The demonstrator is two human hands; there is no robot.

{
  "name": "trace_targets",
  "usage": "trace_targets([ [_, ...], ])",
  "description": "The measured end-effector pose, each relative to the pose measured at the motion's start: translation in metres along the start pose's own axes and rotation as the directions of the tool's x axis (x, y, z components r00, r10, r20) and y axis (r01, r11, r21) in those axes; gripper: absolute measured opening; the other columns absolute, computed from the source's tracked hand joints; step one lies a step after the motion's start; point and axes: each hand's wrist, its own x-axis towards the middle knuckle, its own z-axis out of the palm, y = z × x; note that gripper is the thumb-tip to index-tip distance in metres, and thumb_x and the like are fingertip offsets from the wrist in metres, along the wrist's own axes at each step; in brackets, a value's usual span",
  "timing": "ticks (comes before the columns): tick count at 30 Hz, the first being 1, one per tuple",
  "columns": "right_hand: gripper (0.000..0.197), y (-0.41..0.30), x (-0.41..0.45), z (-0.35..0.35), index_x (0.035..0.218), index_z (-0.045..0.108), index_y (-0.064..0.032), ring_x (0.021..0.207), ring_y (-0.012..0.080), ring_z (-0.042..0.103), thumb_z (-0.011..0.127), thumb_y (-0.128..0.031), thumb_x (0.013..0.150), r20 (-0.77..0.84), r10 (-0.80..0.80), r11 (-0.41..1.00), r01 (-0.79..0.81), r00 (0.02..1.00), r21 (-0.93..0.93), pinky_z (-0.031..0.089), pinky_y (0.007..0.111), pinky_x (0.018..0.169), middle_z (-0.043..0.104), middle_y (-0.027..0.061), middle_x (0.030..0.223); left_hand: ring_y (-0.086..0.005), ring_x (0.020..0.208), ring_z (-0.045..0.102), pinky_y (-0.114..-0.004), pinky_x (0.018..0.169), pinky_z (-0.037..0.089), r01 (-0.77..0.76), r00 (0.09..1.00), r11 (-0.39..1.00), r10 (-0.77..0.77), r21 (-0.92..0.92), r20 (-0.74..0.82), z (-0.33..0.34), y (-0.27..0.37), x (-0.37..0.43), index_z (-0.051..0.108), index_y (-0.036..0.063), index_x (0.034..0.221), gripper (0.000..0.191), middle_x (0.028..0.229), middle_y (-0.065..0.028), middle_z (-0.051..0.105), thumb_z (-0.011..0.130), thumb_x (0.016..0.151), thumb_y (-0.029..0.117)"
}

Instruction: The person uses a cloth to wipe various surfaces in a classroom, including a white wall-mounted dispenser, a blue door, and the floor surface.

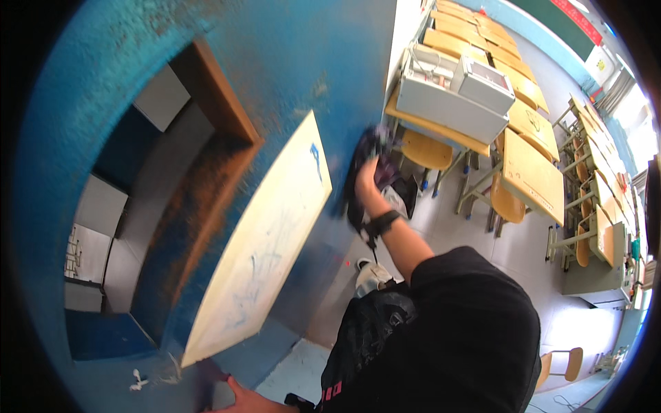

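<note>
My right hand [367,180], with a black band at the wrist, grips a dark bundle [382,147], a bag or cloth, partly purplish. A pale part shows beneath it; the fingertips are blurred. At the bottom edge my left hand [248,398] is partly cut off, thumb apart from the fingers, nothing seen in it. It is beside a worn blue panel [356,46], where a dark shadow falls; whether it touches is unclear. A cream sheet [263,242] with blue marks lies flat against this panel, between a rusty-edged opening [150,206] and the bundle.
Wooden-topped desks [534,175] and chairs [426,149] stand in rows at the upper right. A grey-white box [449,111] rests on the nearest desk, a smaller box [483,85] on it. A shoe [369,271] is on the tiled floor. Another chair [573,364] stands lower right.
</note>
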Motion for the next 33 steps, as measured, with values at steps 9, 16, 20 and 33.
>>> trace_targets([
  [9,0.047,-0.08,0.021,0.109,0.137,0.048,-0.0066,0.11,0.0148,0.054,0.036,-0.038,0.105,0.278,-0.322,0.926,0.363,0.905,-0.108,0.042,0.028,0.098,0.056,0.0,0.126,-0.0458,0.146,0.007,-0.061,0.114,0.014,0.119,0.99,0.983,-0.107,-0.139,0.095,0.005,-0.029,-0.015,0.012,0.0004,0.154,0.133,0.159,-0.0267,0.005,0.074,0.061,0.073],
  [16,0.065,-0.205,-0.041,0.307,0.153,0.007,0.0017,0.107,0.0199,0.054,0.034,-0.03,0.103,0.914,-0.31,0.312,0.936,0.262,-0.163,0.042,0.03,0.097,0.056,0.0128,0.121,-0.0473,0.145,0.012,-0.063,0.113,0.016,0.144,0.987,0.987,-0.138,-0.073,0.083,0.007,-0.023,-0.019,0.016,0.0015,0.154,0.13,0.158,-0.0283,0.008,0.074,0.063,0.074],
  [20,0.078,-0.188,-0.06,0.289,0.153,-0.004,0.0016,0.1,0.0212,0.059,0.034,-0.042,0.102,0.905,-0.079,0.538,0.782,0.418,-0.314,0.046,0.034,0.093,0.059,0.0128,0.116,-0.0509,0.144,0.004,-0.069,0.111,0.011,0.124,0.984,0.988,-0.11,-0.09,0.142,0.018,-0.064,-0.043,0.003,-0.0012,0.154,0.139,0.159,-0.0273,0.001,0.07,0.062,0.079],
  [33,0.059,-0.233,-0.017,0.321,0.151,0.019,-0.0008,0.129,0.0235,0.041,0.03,-0.035,0.104,0.947,-0.235,0.319,0.938,0.22,-0.138,0.03,0.034,0.111,0.043,0.0104,0.142,-0.0538,0.143,0.009,-0.07,0.109,0.018,-0.389,0.784,0.736,-0.051,-0.554,-0.618,0.079,-0.083,-0.041,0.006,-0.0017,0.153,0.144,0.156,-0.0332,0.004,0.07,0.055,0.082],
])
